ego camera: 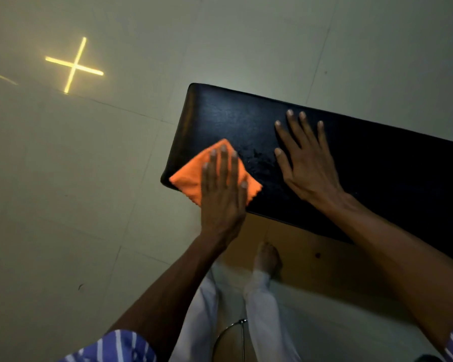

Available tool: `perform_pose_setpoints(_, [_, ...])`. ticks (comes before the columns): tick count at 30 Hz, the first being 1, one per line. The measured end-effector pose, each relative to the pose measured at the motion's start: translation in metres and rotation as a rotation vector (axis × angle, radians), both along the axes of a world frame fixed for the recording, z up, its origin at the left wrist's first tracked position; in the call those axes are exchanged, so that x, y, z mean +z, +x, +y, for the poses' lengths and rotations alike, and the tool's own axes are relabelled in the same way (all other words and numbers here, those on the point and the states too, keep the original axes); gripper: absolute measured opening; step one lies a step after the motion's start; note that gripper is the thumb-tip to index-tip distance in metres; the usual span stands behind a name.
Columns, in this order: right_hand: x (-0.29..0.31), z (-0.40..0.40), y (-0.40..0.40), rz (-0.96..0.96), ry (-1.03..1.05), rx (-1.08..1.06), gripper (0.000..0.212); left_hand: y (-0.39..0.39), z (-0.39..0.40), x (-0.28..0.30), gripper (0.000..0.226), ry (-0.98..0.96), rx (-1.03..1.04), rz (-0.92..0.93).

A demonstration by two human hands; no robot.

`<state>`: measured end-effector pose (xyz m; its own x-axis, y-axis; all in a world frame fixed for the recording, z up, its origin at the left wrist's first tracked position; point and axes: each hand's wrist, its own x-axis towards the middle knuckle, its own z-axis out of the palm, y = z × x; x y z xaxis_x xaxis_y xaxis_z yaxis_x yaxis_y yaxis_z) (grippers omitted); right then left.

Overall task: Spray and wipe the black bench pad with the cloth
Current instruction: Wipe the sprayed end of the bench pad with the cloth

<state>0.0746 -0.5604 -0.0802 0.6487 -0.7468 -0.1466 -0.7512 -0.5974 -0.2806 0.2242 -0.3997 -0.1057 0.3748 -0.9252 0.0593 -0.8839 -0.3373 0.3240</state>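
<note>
Left hand (224, 186) flat, fingers straight, pressing orange cloth (191, 176) onto the near left corner of the black bench pad (372, 163). Right hand (305, 158) open, palm down on the pad, just beside the cloth.

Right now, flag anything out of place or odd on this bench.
Nothing damaged or askew. The orange cloth overhangs the black bench pad's near corner under the left hand. Wet droplets between it and the right hand look like spray.

Black bench pad (364, 163), glossy, damp patch, folded orange cloth (191, 176) flat on its near corner
</note>
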Motion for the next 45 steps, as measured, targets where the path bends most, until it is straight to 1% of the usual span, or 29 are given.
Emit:
perform_pose_setpoints(2, [0.002,-0.002,-0.011,0.029,-0.024,-0.045,0.059,0.013,-0.007,0.002,0.060,0.027,-0.179,-0.029])
perform_pose_setpoints(3, [0.002,-0.004,-0.017,0.043,-0.036,-0.059,0.058,0.027,-0.014,0.004,0.061,0.039,-0.208,-0.044])
perform_pose_setpoints(4, [0.003,-0.005,-0.021,0.049,-0.041,-0.063,0.057,0.043,-0.023,0.005,0.063,0.046,-0.188,-0.056])
perform_pose_setpoints(6, [0.002,-0.006,-0.024,0.054,-0.045,-0.059,0.057,0.072,-0.047,0.007,0.067,0.040,-0.025,-0.049])
perform_pose_setpoints(8, [0.000,-0.007,-0.022,0.054,-0.048,-0.062,0.057,0.068,-0.064,0.008,0.068,0.040,0.094,-0.035])
perform_pose_setpoints(9, [0.000,-0.006,-0.022,0.052,-0.044,-0.062,0.057,0.053,-0.061,0.008,0.068,0.030,0.088,-0.040])
perform_pose_setpoints(11, [0.000,-0.003,-0.022,0.051,-0.040,-0.072,0.057,0.016,-0.039,0.005,0.065,0.037,-0.050,-0.021])
perform_pose_setpoints(13, [0.001,-0.003,-0.023,0.050,-0.025,-0.074,0.057,-0.001,-0.013,0.006,0.065,0.078,-0.197,-0.024])
perform_pose_setpoints(16, [0.001,-0.007,-0.026,0.055,-0.028,-0.049,0.058,0.024,-0.023,0.007,0.064,0.069,-0.344,-0.076])
perform_pose_setpoints(17, [-0.001,-0.008,-0.027,0.055,-0.034,-0.042,0.058,0.036,-0.036,0.008,0.064,0.069,-0.351,-0.094])
perform_pose_setpoints(19, [-0.003,-0.010,-0.027,0.052,-0.053,-0.037,0.058,0.050,-0.062,0.012,0.065,0.086,-0.286,-0.100])
perform_pose_setpoints(21, [-0.007,-0.009,-0.027,0.048,-0.074,-0.037,0.058,0.041,-0.073,0.012,0.065,0.090,-0.199,-0.087])
perform_pose_setpoints(22, [-0.009,-0.008,-0.027,0.048,-0.084,-0.035,0.058,0.029,-0.070,0.010,0.065,0.075,-0.195,-0.071])
perform_pose_setpoints(24, [-0.012,-0.008,-0.029,0.053,-0.087,-0.038,0.058,-0.007,-0.045,0.007,0.065,0.056,-0.294,-0.020])
perform_pose_setpoints(26, [-0.012,-0.009,-0.031,0.051,-0.072,-0.040,0.058,-0.027,-0.020,0.007,0.065,0.063,-0.390,0.003])
perform_pose_setpoints(28, [-0.011,-0.011,-0.030,0.046,-0.074,-0.029,0.057,-0.019,-0.024,0.004,0.064,0.061,-0.430,-0.008])
perform_pose_setpoints(32, [-0.012,-0.014,-0.031,0.041,-0.093,-0.026,0.057,0.015,-0.066,0.009,0.066,0.076,-0.451,-0.061])
perform_pose_setpoints(34, [-0.012,-0.013,-0.030,0.042,-0.086,-0.028,0.057,0.019,-0.076,0.015,0.068,0.089,-0.454,-0.029])
perform_pose_setpoints(38, [-0.006,-0.009,-0.028,0.018,-0.029,-0.056,0.056,0.030,-0.055,0.031,0.070,0.062,-0.624,0.125])
perform_pose_setpoints(39, [-0.002,-0.008,-0.024,0.001,0.003,-0.090,0.056,0.038,-0.044,0.036,0.068,0.034,-0.603,0.172])
perform_pose_setpoints(40, [0.004,-0.007,-0.019,-0.033,0.047,-0.147,0.055,0.048,-0.034,0.041,0.065,0.002,-0.537,0.208])
perform_pose_setpoints(42, [0.017,0.001,-0.001,-0.166,0.130,-0.290,0.054,0.072,-0.018,0.048,0.060,-0.046,-0.336,0.247])
perform_pose_setpoints(43, [0.023,0.008,0.012,-0.241,0.132,-0.328,0.054,0.085,-0.013,0.050,0.058,-0.046,-0.249,0.261])
perform_pose_setpoints(45, [0.032,0.028,0.045,-0.347,0.045,-0.309,0.056,0.110,-0.011,0.052,0.056,-0.019,-0.155,0.270])
